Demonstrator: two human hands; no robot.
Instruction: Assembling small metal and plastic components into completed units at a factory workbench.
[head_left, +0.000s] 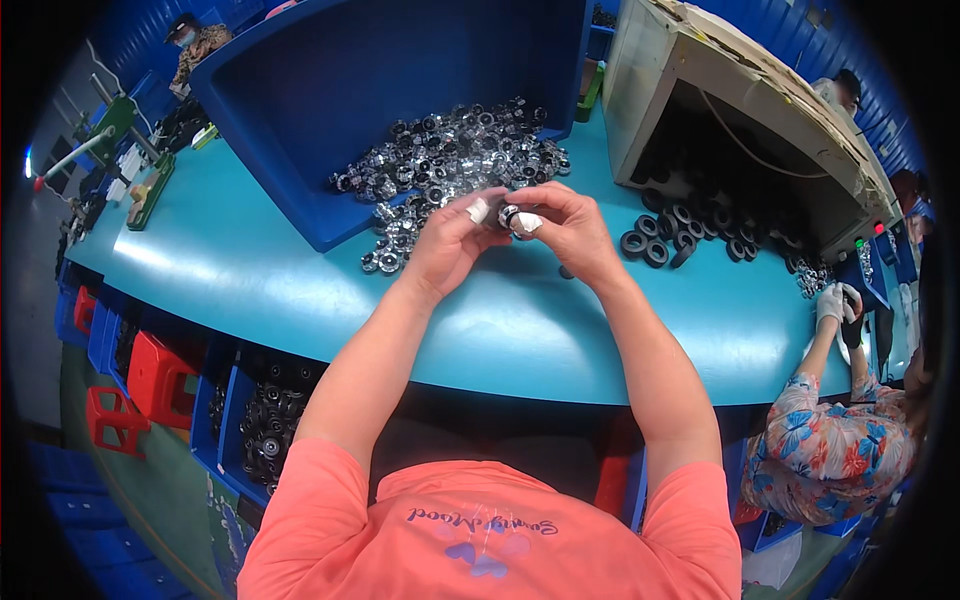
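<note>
In front of me, over the turquoise table, my two hands meet at a small black-and-silver wheel part. My left hand pinches its left side, and my right hand grips it from the right with thumb and fingers. White wrapping covers both thumb tips. The fingers partly hide the part, so its far side does not show. Just beyond my hands lies a heap of shiny silver-and-black wheel parts, spilling from a tipped blue bin. Loose black rubber rings lie to the right of my right hand.
The large blue bin leans on the turquoise table. A pale box-like housing stands at right, rings at its mouth. At far right, a person's gloved hand works near small parts. A green hand press and red stools are left.
</note>
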